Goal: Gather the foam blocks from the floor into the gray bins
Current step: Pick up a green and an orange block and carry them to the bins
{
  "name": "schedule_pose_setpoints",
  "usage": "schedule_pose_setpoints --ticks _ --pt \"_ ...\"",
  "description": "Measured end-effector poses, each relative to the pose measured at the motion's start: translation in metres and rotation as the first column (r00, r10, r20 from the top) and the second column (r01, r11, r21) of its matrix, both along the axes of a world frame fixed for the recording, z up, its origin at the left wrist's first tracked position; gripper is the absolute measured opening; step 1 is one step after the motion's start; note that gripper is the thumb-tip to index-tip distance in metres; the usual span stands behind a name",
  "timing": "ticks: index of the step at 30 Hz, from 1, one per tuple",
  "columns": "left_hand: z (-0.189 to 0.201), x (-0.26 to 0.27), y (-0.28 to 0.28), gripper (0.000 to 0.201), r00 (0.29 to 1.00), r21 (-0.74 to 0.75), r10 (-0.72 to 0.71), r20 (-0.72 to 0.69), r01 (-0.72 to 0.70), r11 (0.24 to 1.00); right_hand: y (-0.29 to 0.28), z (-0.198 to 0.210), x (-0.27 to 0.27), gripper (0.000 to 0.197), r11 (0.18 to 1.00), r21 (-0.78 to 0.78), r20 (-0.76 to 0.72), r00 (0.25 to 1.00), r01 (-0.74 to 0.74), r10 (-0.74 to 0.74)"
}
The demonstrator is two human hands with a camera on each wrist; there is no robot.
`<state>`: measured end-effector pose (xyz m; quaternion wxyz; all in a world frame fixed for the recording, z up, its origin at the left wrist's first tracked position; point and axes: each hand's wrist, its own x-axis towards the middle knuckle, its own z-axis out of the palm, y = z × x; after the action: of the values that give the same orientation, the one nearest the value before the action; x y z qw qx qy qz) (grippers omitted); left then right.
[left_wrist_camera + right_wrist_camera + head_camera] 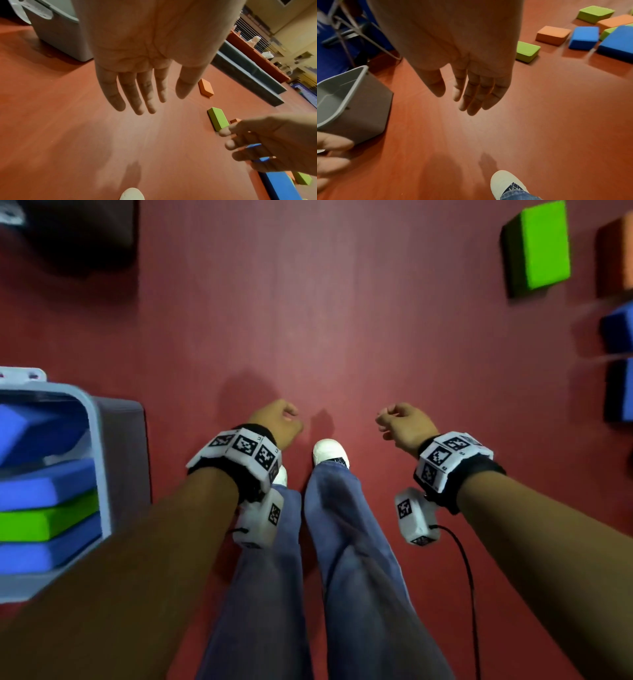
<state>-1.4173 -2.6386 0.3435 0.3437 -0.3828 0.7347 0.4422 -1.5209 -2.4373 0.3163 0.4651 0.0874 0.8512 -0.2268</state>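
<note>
Both hands hang empty over the red floor, fingers relaxed: my left hand [277, 419] [137, 92] and my right hand [402, 422] [467, 93]. A gray bin [99, 440] at the left edge holds blue and green foam blocks [44, 518]. Loose blocks lie at the far right: a green block [537, 248] [527, 52], an orange block [616, 258] [553, 35] and blue blocks [618, 328] [584, 37]. Another gray bin [359, 108] shows in the right wrist view, with an empty inside where visible.
My legs in jeans and a white shoe [330, 451] stand between the hands. A dark object [78, 231] sits at the top left. Chair legs [359, 33] stand behind the bin. A long low bench [248, 75] runs along the far side.
</note>
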Motion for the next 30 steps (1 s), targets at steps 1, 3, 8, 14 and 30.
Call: schedule_pose_setpoints --ticks 1,3,8,14,30 --pt "0.002 -0.005 -0.002 0.027 1.000 -0.011 -0.020 -0.005 0.020 1.000 0.006 0.003 -0.001 0.020 0.999 -0.006 -0.008 0.999 0.033 -0.033" --pt "0.013 -0.021 -0.006 0.026 0.996 -0.038 -0.082 -0.038 0.080 0.996 0.014 0.015 -0.006 0.020 0.998 -0.012 -0.023 0.997 0.069 -0.069" --pt "0.084 -0.077 0.005 0.025 0.959 -0.107 -0.213 -0.187 0.195 0.975 0.034 0.083 -0.020 0.012 0.991 -0.034 -0.104 0.986 0.129 -0.132" --pt "0.192 -0.129 0.066 0.030 0.833 -0.167 -0.410 -0.372 0.375 0.912 0.076 0.189 -0.029 0.014 0.950 -0.146 -0.224 0.926 0.275 -0.303" --pt "0.268 -0.304 0.351 0.025 0.703 -0.204 -0.585 -0.403 0.554 0.807 0.380 0.285 -0.113 0.014 0.794 -0.197 -0.304 0.735 0.575 -0.607"
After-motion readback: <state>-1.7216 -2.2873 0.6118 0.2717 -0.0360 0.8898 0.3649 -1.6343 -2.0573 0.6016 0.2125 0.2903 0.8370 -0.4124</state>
